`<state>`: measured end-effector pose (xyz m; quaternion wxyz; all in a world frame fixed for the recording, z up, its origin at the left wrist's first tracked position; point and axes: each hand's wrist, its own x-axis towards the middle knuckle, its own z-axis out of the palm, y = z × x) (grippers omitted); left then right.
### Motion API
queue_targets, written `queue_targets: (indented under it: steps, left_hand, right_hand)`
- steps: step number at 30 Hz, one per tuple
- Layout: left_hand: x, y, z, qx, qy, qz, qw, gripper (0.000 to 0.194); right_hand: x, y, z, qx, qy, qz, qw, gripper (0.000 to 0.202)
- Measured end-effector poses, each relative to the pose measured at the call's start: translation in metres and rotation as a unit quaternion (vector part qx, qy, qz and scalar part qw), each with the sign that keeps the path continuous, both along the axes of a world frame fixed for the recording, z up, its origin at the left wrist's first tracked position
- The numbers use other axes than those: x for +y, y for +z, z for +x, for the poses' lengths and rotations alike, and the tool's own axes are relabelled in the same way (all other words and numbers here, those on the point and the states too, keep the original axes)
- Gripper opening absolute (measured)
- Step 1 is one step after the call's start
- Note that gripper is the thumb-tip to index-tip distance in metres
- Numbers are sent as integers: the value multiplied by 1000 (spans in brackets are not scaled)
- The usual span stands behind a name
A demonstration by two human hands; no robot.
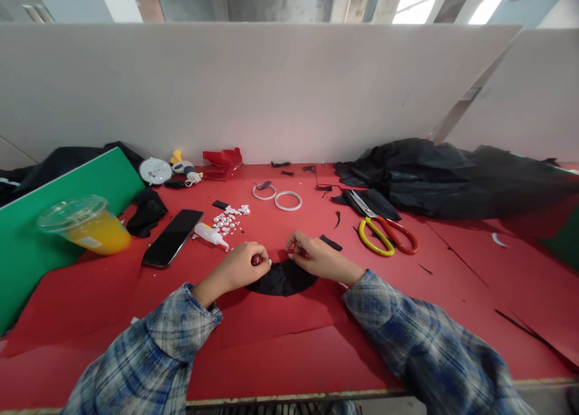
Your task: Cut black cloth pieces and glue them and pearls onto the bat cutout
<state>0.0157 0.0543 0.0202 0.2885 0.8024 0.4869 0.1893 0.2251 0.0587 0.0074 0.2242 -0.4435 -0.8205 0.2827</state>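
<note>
A curved piece of black fabric (283, 280) lies on the red table between my hands. My left hand (242, 265) pinches its upper left edge between thumb and fingers. On the upper right edge, my right hand (314, 257) closes in a similar pinch. Just beyond my left hand are a small white glue bottle (210, 235) and a scatter of white pearl beads (226, 222). Two pale rings, one of them the white ring (288, 201), rest farther back. Scissors (377, 225) with yellow and orange handles lie open to the right of my right hand.
At left, a plastic cup of orange drink (85, 225) tilts beside a green board (67, 192), near a black phone (173, 238). Crumpled black fabric (434, 177) spreads along the back right. A white partition (271, 95) stands behind the red tabletop (289, 373).
</note>
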Motion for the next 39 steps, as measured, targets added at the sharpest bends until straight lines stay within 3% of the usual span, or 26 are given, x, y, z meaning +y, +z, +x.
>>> queue_targets:
  steps: [15, 29, 35, 39]
  left_hand:
    - [2, -4, -2, -6, 4, -38, 999, 13]
    - [0, -5, 0, 57, 14, 28, 998, 19]
    - [-1, -5, 1, 53, 15, 36, 998, 18]
    - [0, -5, 2, 55, 19, 36, 998, 19]
  right_hand:
    - [3, 2, 2, 44, 20, -86, 995, 14]
    - [1, -3, 0, 3, 3, -24, 1000, 18]
    - [-1, 1, -4, 8, -18, -30, 999, 6]
    - [-5, 3, -5, 18, -38, 46, 998, 3]
